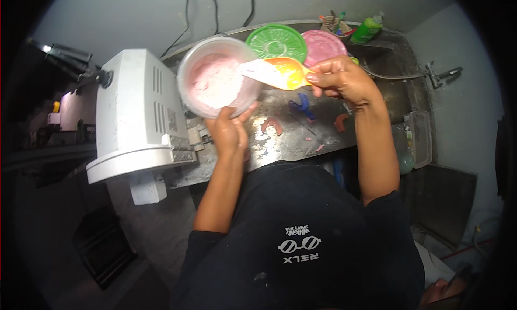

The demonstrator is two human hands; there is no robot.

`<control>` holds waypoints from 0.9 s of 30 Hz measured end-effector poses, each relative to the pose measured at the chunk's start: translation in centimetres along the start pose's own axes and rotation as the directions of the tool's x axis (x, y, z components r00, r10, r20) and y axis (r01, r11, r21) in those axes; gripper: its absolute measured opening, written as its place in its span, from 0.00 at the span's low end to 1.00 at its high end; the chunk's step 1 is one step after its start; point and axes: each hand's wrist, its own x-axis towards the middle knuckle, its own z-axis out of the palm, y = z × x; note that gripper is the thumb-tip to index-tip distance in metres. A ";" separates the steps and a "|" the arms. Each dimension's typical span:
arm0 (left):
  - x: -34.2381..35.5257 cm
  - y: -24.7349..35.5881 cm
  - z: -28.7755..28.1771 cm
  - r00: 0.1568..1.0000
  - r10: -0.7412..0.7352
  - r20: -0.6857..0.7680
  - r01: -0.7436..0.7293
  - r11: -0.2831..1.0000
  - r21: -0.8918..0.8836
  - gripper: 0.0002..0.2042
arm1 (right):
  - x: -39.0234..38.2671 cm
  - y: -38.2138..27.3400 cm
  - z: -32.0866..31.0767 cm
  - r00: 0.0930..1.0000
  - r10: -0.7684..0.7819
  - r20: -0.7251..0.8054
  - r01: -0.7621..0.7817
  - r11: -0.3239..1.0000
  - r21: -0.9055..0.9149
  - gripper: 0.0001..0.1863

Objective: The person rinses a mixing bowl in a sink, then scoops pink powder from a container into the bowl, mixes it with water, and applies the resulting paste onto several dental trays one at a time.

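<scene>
My left hand (230,128) grips the near side of a round translucent tub (186,75), tilted toward me. Pale pink powder (215,84) fills much of its inside. Between thumb and fingers, my right hand (342,81) pinches the handle of a yellow-orange scoop (292,73). White or pale powder lies in the scoop, whose tip reaches over the tub's right rim. On the metal counter (328,140) below are a blue tray-like piece (302,106) and two reddish-brown horseshoe-shaped pieces, one (271,127) near my left hand, the other (341,122) under my right forearm.
A white vented machine (132,105) stands left of the tub. Behind are a green lid (277,43), a pink lid (324,47), a green bottle (368,30) and a small basket of tools (335,25). A faucet (441,75) and hose are at right.
</scene>
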 end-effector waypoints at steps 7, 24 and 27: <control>3.2 2.1 -2.4 0.999 -0.031 -0.012 0.030 0.999 -0.035 0.34 | -8.7 4.8 -13.6 0.885 0.109 -0.453 -0.129 0.991 -0.015 0.10; 4.9 2.4 -3.3 0.995 -0.088 -0.038 0.087 0.996 -0.027 0.29 | -3.6 6.5 -13.2 0.674 -0.119 -0.729 -0.728 0.057 -0.683 0.17; 4.8 2.6 -3.4 0.996 -0.083 -0.044 0.082 0.996 -0.026 0.29 | -3.9 6.0 -13.1 0.691 -0.199 -0.695 -0.708 0.008 -0.706 0.15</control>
